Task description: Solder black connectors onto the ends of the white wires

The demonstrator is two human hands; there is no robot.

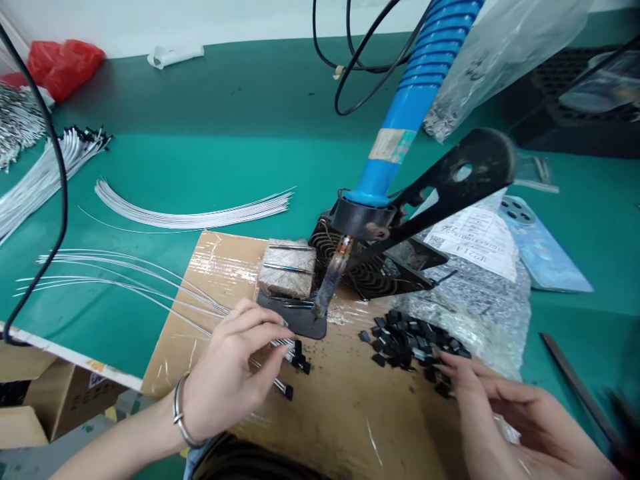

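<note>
**Q:** State of the left hand (pixel 230 380)?

**A:** Narrow pinch, closed on a bundle of thin white insulated wires (pixel 165 291). The wires fan out across the cardboard toward the left. Their free ends, near the fingertips, carry small black rectangular connectors (pixel 289 393). A polished metal bangle (pixel 179 417) sits on the wrist.

**Q:** State of the right hand (pixel 505 420)?

**A:** Fingers (pixel 463 370) extended and loosely spread, tips at the edge of a heap of small black rectangular plastic pieces (pixel 410 343). Whether a piece is gripped cannot be determined.

**Q:** Work surface and adjacent items?

**A:** A brown cardboard sheet wrapped in clear tape (pixel 350 427) lies beneath both hands. The heap rests on it, beside a sheet of clear bubble wrap (pixel 475 293). Just ahead of the left hand is a flat black plate (pixel 295 320), touched by the metal tip of a soldering iron with a blue ribbed handle (pixel 400 127). Behind the plate stands a tan tape-wrapped block (pixel 287 270).

**Q:** Beyond the cardboard?

**A:** A loose arc of white wires (pixel 195 213) lies on the green bench mat (pixel 200 107), well apart from the hands.
</note>
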